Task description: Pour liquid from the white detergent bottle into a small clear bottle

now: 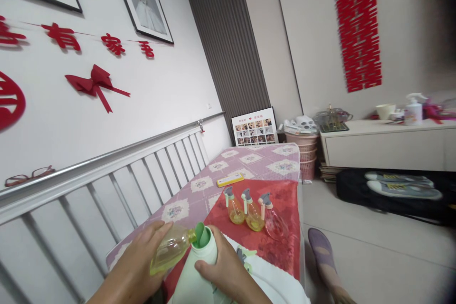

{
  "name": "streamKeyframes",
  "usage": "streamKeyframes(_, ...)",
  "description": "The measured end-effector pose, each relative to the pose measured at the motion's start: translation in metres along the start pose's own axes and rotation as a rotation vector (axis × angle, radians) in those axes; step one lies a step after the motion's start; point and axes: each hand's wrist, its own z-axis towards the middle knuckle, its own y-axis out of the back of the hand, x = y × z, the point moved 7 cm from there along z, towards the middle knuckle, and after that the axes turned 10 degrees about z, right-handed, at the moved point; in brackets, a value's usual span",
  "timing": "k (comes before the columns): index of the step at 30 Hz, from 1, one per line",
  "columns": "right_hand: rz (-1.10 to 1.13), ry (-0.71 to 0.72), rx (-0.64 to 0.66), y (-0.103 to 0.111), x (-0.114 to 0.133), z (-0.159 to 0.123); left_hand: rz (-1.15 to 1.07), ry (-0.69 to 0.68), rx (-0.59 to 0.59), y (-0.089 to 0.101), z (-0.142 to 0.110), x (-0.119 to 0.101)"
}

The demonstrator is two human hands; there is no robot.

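My left hand (137, 259) grips a small clear bottle (171, 249) holding yellow liquid, tilted with its mouth against the green spout of a pale green jug (199, 266). My right hand (228, 273) holds that jug by its upper body, at the near end of the bed. Farther along, on a red cloth (285, 199), stand three small spray bottles: two with yellow liquid (235, 206) (252, 211) and a clear pink one (272, 218). A loose spray head (244, 255) lies just right of my right hand.
A yellow flat box (230, 180) lies on the pink patterned bedcover (249, 159). A white slatted headboard (107, 185) runs along the left with glasses (28, 175) on it. My slippered foot (322, 249) is on the floor at right, beyond it a black bag (392, 190) and white cabinet (384, 145).
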Motion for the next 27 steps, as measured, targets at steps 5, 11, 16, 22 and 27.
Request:
streamKeyframes(5,0.003,-0.004,-0.004,0.0,-0.001,-0.001,0.007,0.004,0.023,-0.002,-0.001,0.0)
streamKeyframes(11,-0.006,-0.011,0.007,0.001,0.0,-0.001,0.07,0.018,0.059,0.002,0.001,-0.003)
streamKeyframes(16,-0.005,0.001,0.003,0.001,-0.003,0.0,0.093,0.032,0.119,0.013,0.003,-0.013)
streamKeyframes(22,0.003,-0.003,0.008,0.0,-0.003,-0.001,0.107,0.049,0.236,0.022,0.006,-0.023)
streamKeyframes(27,-0.005,0.004,0.0,0.001,-0.002,0.0,0.112,0.046,0.245,0.025,0.008,-0.025)
